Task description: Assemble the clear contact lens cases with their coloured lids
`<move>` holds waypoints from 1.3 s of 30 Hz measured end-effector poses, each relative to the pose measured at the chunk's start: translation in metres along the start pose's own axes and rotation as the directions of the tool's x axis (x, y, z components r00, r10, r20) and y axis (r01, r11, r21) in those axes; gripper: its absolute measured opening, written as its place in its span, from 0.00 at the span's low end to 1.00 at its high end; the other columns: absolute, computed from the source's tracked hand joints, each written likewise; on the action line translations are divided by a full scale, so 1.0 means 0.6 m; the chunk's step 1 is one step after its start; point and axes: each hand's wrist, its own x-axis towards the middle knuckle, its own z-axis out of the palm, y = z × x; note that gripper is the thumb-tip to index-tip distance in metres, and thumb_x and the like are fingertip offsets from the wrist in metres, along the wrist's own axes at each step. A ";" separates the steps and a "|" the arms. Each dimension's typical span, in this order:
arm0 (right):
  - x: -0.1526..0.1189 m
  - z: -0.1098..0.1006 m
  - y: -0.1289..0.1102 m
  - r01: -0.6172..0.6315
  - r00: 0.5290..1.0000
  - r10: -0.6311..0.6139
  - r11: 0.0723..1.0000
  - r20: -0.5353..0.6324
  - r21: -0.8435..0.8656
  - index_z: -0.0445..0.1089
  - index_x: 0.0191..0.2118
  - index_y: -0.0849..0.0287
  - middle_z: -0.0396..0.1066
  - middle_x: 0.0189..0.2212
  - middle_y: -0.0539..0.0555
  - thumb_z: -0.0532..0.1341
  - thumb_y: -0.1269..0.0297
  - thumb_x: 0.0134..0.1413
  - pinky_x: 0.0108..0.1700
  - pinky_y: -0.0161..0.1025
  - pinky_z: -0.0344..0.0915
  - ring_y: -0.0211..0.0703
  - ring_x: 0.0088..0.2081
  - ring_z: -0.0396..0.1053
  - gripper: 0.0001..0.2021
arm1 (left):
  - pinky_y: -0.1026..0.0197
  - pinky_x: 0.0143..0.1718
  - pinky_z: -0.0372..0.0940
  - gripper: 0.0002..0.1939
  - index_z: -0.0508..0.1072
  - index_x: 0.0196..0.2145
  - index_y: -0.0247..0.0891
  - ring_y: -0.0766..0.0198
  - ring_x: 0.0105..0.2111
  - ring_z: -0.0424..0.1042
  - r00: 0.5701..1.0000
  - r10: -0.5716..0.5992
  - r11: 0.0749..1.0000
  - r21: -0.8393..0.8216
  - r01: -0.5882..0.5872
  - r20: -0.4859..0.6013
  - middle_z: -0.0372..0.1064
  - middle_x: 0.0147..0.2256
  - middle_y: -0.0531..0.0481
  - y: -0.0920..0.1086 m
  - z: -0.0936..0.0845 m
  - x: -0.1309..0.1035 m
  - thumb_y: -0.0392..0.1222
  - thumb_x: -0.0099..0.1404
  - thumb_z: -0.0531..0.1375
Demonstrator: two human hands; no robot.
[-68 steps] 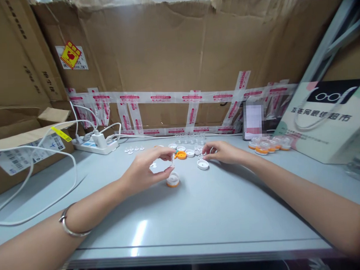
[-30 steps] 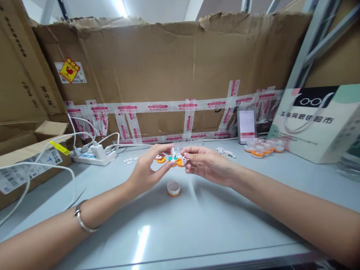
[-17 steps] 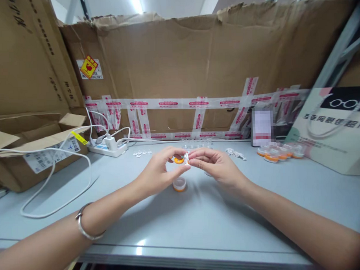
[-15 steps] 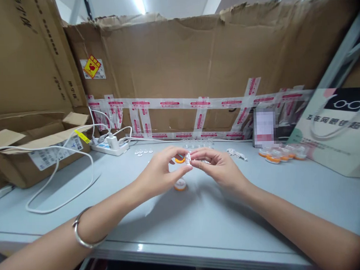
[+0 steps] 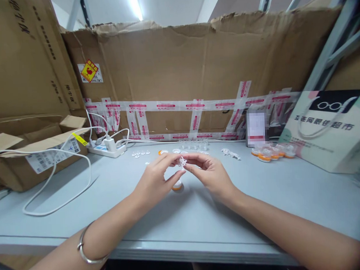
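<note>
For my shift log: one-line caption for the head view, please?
Left hand and right hand pinch a small white plastic piece above an orange-rimmed round cap on the grey table.

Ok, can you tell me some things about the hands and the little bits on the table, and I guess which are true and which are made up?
1. Both hands pinch one tiny white piece between them. True: the left hand and right hand meet at it above the table.
2. The orange-bottomed cap sits on top of the cardboard box. False: it lies on the table, just under the hands.
3. A silver bracelet is on the left wrist. True.
4. The white power strip is at the right, by the paper bag. False: it is at the back left; the paper bag stands at the right.
</note>
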 end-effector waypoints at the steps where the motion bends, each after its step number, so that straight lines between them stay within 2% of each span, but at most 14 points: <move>1: 0.000 0.000 0.000 -0.033 0.999 0.033 0.999 0.005 0.040 0.72 0.38 0.55 0.73 0.41 0.53 0.63 0.65 0.46 0.49 0.43 0.63 0.42 0.43 0.69 0.10 | 0.60 0.38 0.66 0.15 0.66 0.45 0.39 0.65 0.36 0.68 1.000 0.013 1.000 0.016 -0.013 -0.005 0.69 0.39 0.47 -0.002 0.001 0.000 0.36 0.60 0.58; 5: -0.001 0.003 -0.001 -0.165 0.986 0.167 0.958 0.010 0.236 0.72 0.38 0.57 0.73 0.40 0.53 0.64 0.64 0.44 0.49 0.41 0.63 0.40 0.42 0.70 0.11 | 0.60 0.38 0.66 0.15 0.66 0.46 0.39 0.65 0.36 0.68 1.000 0.020 0.998 0.055 -0.020 -0.008 0.68 0.38 0.48 -0.010 0.006 -0.001 0.35 0.60 0.58; 9: -0.001 0.007 0.000 -0.261 0.953 0.302 0.848 -0.014 0.460 0.70 0.38 0.59 0.75 0.34 0.51 0.66 0.67 0.41 0.46 0.36 0.65 0.36 0.38 0.71 0.14 | 0.59 0.39 0.66 0.15 0.66 0.46 0.39 0.64 0.37 0.68 0.999 0.031 0.998 0.049 -0.032 0.015 0.68 0.38 0.47 -0.016 0.012 -0.005 0.35 0.60 0.57; 15: 0.007 0.013 0.008 -0.331 0.905 0.425 0.725 -0.015 0.604 0.68 0.37 0.62 0.74 0.29 0.50 0.68 0.74 0.37 0.42 0.30 0.66 0.33 0.35 0.71 0.16 | 0.57 0.43 0.65 0.15 0.65 0.47 0.38 0.63 0.41 0.68 0.993 0.061 0.998 -0.002 -0.061 0.103 0.68 0.41 0.46 -0.029 0.009 -0.002 0.35 0.61 0.56; 19: 0.011 0.017 0.011 -0.311 0.907 0.420 0.718 -0.030 0.623 0.65 0.38 0.61 0.73 0.30 0.51 0.67 0.76 0.39 0.42 0.30 0.66 0.34 0.36 0.71 0.18 | 0.56 0.46 0.64 0.16 0.65 0.47 0.39 0.63 0.43 0.67 0.990 0.096 0.995 -0.036 -0.093 0.102 0.68 0.42 0.46 -0.047 0.004 0.004 0.37 0.61 0.56; 24: 0.011 0.016 0.005 -0.361 0.892 0.452 0.718 -0.003 0.595 0.63 0.41 0.59 0.72 0.31 0.50 0.67 0.75 0.40 0.41 0.34 0.68 0.35 0.35 0.71 0.20 | 0.57 0.48 0.63 0.17 0.64 0.49 0.39 0.63 0.45 0.66 0.986 0.139 0.989 -0.062 -0.134 0.093 0.68 0.44 0.46 -0.059 0.003 -0.001 0.36 0.61 0.57; 30: 0.011 0.008 0.001 -0.373 0.920 0.368 0.728 0.131 0.575 0.63 0.43 0.59 0.72 0.33 0.51 0.67 0.75 0.40 0.42 0.31 0.68 0.33 0.35 0.71 0.21 | 0.57 0.47 0.63 0.18 0.65 0.48 0.39 0.63 0.45 0.66 0.982 0.181 0.982 -0.065 -0.177 0.058 0.67 0.44 0.45 -0.061 -0.004 -0.005 0.35 0.60 0.58; 39: 0.013 0.005 0.005 -0.376 0.922 0.354 0.731 0.155 0.569 0.63 0.43 0.58 0.70 0.31 0.48 0.66 0.75 0.41 0.39 0.28 0.68 0.30 0.31 0.70 0.21 | 0.55 0.46 0.63 0.18 0.66 0.48 0.39 0.61 0.44 0.66 0.977 0.203 0.979 -0.038 -0.201 0.058 0.66 0.43 0.45 -0.052 -0.011 -0.002 0.37 0.59 0.59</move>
